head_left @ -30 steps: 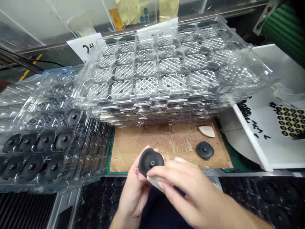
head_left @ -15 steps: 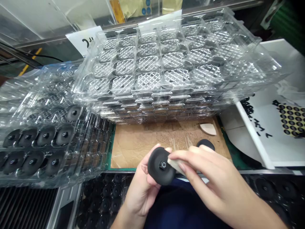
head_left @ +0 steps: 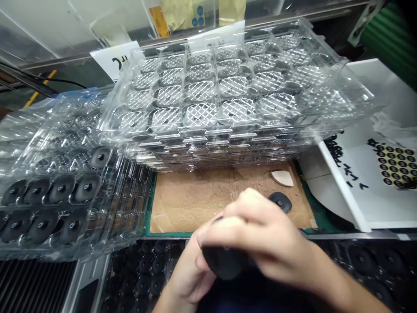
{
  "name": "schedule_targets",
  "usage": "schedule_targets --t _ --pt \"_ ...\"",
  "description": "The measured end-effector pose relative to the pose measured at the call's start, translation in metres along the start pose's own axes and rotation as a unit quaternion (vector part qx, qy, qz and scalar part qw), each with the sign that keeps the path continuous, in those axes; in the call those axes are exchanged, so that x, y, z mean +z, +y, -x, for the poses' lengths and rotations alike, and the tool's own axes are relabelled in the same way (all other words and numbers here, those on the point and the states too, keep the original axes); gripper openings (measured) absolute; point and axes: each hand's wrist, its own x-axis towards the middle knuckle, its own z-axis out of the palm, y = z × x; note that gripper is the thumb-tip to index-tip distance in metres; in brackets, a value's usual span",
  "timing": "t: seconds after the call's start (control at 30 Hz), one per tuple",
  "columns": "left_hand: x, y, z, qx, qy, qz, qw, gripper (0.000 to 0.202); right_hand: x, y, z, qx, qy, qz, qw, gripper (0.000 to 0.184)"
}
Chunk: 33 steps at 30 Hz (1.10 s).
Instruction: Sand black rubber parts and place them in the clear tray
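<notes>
My left hand (head_left: pixel 187 278) cups a black round pad (head_left: pixel 223 263) from below, low in the middle of the view. My right hand (head_left: pixel 257 237) lies over the top of the pad with fingers curled and pressed onto it, hiding most of it. The pale piece seen between my fingers is now hidden. A second black pad (head_left: pixel 280 201) lies on the brown cardboard mat (head_left: pixel 189 200) just beyond my right hand. A pale wedge-shaped piece (head_left: pixel 282 178) rests on the mat farther back.
A tall stack of clear blister trays (head_left: pixel 228 100) stands behind the mat. Trays holding black pads (head_left: pixel 48 204) sit at the left. A white board with black rings (head_left: pixel 395 167) lies at the right. Dark bins of pads (head_left: pixel 368 261) run along the near edge.
My right hand has swung over the pad and now covers it. The pad has tipped down and dropped lower, with its centre stud no longer showing.
</notes>
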Motion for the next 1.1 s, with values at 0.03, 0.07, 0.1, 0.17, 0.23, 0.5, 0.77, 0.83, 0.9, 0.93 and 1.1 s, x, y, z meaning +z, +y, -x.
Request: schedule_targets --t 0.03,0.07,0.1,0.17,0.23,0.5,0.77,0.83,0.9,0.93,1.1 --pt "-0.002 0.0 0.001 -0.005 -0.016 0.013 1.0 0.056 0.0 0.008 0.002 0.043 0.029 0.006 0.999 0.029" --pt "-0.004 0.001 0.002 -0.011 -0.036 0.03 0.999 0.057 0.0 0.018 0.006 0.098 0.056 0.025 0.993 0.027" --pt "-0.006 0.001 0.004 -0.016 -0.057 0.048 0.997 0.056 0.002 0.028 0.011 0.153 0.072 0.044 0.985 0.026" --pt "-0.011 0.003 0.005 -0.022 -0.089 0.073 0.993 0.052 0.013 0.045 0.025 0.244 0.048 0.06 0.967 0.026" --pt "-0.015 0.003 0.005 -0.022 -0.103 0.074 0.992 0.049 0.034 0.055 0.042 0.284 -0.009 0.043 0.958 0.028" --pt "-0.02 0.003 0.001 -0.007 -0.088 0.087 0.992 0.054 0.087 0.061 0.079 0.323 -0.043 -0.004 0.945 0.024" --pt "-0.015 0.001 0.002 0.045 -0.021 0.048 0.998 0.053 0.012 0.02 0.039 0.273 0.167 0.023 0.947 0.017" --pt "-0.013 -0.001 0.001 0.078 0.002 0.033 0.996 0.051 0.013 0.002 0.033 0.193 0.17 0.053 0.965 0.021" --pt "-0.011 -0.004 -0.001 0.105 0.028 0.029 0.994 0.05 0.021 -0.009 0.03 0.117 0.132 0.05 0.983 0.024" --pt "-0.011 -0.005 -0.002 0.114 0.042 0.03 0.992 0.051 0.024 -0.011 0.029 0.099 0.11 0.033 0.988 0.024" --pt "-0.011 -0.009 -0.005 0.122 0.087 0.053 0.987 0.058 0.029 -0.012 0.028 0.157 0.112 0.023 0.981 0.019"
